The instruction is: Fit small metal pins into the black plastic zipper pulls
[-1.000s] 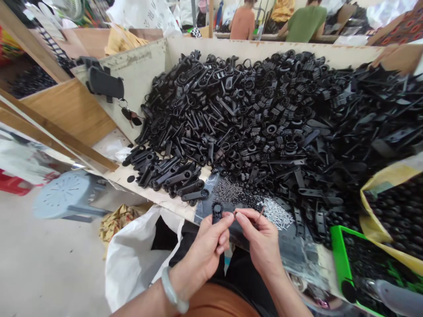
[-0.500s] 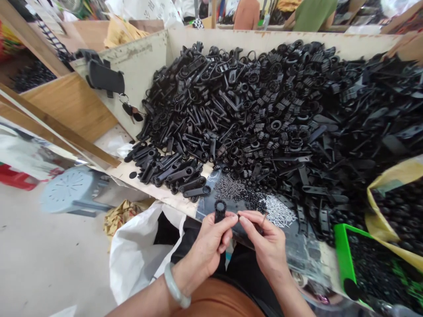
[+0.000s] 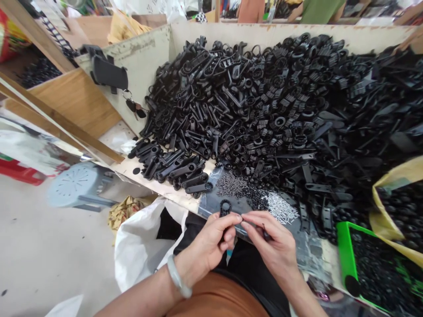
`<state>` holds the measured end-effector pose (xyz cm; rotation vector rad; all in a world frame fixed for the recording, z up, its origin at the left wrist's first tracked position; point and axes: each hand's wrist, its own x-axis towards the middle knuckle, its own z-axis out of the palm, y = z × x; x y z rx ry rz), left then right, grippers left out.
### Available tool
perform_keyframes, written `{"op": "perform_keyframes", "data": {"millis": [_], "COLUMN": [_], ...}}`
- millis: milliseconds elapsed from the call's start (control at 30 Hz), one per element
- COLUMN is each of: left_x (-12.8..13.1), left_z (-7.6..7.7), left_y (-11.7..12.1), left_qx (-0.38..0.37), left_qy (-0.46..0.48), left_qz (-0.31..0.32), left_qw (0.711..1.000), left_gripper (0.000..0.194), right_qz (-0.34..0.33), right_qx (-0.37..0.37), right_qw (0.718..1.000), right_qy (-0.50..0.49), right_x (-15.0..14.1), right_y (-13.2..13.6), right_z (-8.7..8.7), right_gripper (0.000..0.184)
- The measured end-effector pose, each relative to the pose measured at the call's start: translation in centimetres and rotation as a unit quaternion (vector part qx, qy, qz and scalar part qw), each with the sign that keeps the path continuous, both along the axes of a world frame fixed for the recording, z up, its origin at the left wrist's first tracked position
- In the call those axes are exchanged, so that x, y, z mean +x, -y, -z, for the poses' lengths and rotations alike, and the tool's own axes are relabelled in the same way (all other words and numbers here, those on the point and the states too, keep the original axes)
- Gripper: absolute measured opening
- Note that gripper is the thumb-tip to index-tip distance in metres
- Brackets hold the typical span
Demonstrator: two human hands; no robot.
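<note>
Left hand is closed round a black plastic ring-ended bar, ring poking up past the thumb. Right hand: fingertips bunched at left thumb tip, can't tell if pinching anything. Risk: loose pinch could drop any tiny hidden piece among silver metal pins just beyond the right grip.

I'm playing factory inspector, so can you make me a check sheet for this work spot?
Surface: pale bench, with a grey sheet at its front edge.
Job's things: black part, poking out above the left hand.
Clutter: black heap, silver pins, little bits.
Hands: left hand holds the black part; right hand is close beside it, grip unclear.
Cables: nothing seen.
Surroundings: stool, white bag, green tray, keys, two people behind.
</note>
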<state>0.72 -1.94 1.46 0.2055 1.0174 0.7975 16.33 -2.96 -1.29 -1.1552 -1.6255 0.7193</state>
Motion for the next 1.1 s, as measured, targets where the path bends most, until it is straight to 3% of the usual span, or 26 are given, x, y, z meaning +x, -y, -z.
{"op": "perform_keyframes", "data": {"millis": [167,233,333,433,833,1100], "left_x": [-0.9,-1.2,-1.4,-1.5,-1.5,-1.4], "left_z": [-0.2,-0.3,-0.2,-0.2,-0.5,-0.1], "left_y": [0.1,0.3,0.7,1.1,0.9,0.9], "left_qx": [0.001,0.006,0.043,0.072,0.129,0.164], "left_qy": [0.054,0.073,0.040,0.006,-0.070,-0.083], "left_qz": [0.064,0.081,0.112,0.134,0.144,0.125], "left_qw": [0.996,0.994,0.992,0.988,0.979,0.975], "left_gripper": [0.019,0.024,0.039,0.033,0.024,0.015], "right_qz": [0.034,0.044,0.017,-0.027,-0.012,-0.028], "right_qx": [-0.063,-0.075,-0.062,-0.038,-0.069,-0.046], "right_qw": [0.997,0.996,0.998,0.998,0.996,0.997], "right_qy": [-0.009,-0.014,0.001,0.032,0.048,0.064], "right_x": [0.3,0.5,0.5,0.3,0.0,-0.2], "right_y": [0.1,0.0,-0.2,-0.4,-0.5,0.0], "right_z": [0.1,0.1,0.0,0.1,0.3,-0.1], "right_gripper": [0.006,0.007,0.008,0.010,0.013,0.015]}}
